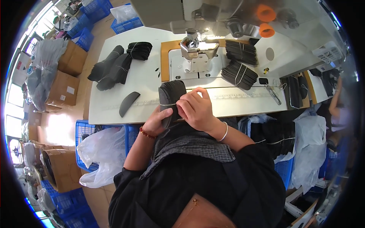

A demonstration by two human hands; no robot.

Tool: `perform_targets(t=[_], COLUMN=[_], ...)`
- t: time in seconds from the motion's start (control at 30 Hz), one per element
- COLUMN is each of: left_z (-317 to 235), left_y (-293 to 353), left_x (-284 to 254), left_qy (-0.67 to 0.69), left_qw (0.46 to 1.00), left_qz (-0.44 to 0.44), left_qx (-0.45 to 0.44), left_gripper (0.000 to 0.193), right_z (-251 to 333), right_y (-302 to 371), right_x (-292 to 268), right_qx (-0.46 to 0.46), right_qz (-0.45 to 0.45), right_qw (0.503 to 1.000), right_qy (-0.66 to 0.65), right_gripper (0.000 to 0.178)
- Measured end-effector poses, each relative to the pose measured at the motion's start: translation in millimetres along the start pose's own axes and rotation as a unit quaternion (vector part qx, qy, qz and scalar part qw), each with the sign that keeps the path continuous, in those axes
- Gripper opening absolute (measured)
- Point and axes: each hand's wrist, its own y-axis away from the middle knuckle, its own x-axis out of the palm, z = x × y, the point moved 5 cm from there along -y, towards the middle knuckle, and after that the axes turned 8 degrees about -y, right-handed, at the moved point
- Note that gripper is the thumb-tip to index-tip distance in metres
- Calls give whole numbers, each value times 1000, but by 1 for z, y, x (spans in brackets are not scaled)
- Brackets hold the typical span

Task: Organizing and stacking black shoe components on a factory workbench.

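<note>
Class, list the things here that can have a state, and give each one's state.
Left hand: closed around the held bundle
Right hand: fingers curled, at the band
Held bundle: tied by the band
Loose dark piece: untied, lying on the table
Sewing machine: cannot tell whether running
Plastic bag: crumpled, over the crate's edge
Cardboard box, lower left: open

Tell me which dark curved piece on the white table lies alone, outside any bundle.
The single half-moon piece, left of the left hand, near the front edge of the white table. It lies apart; the others there are stacked in bundles.
</note>
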Motion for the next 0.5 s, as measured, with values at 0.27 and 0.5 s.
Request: perform_targets(t=[0.27,0.5], left_z=[-25,-83], left_y=[53,129], left_x=[-17,-64], left_qy=[11,-305], left_qw=[994,927], left_qz=[-109,-205], left_qx=[15,-78], left_gripper=[46,64], right_z=[-3,11], right_y=[9,-3], right_x=[44,96], right_qx=[227,268], right_qz=[40,324], right_qw=[875,771], right_qy=[-427,-478], right_gripper=[12,13])
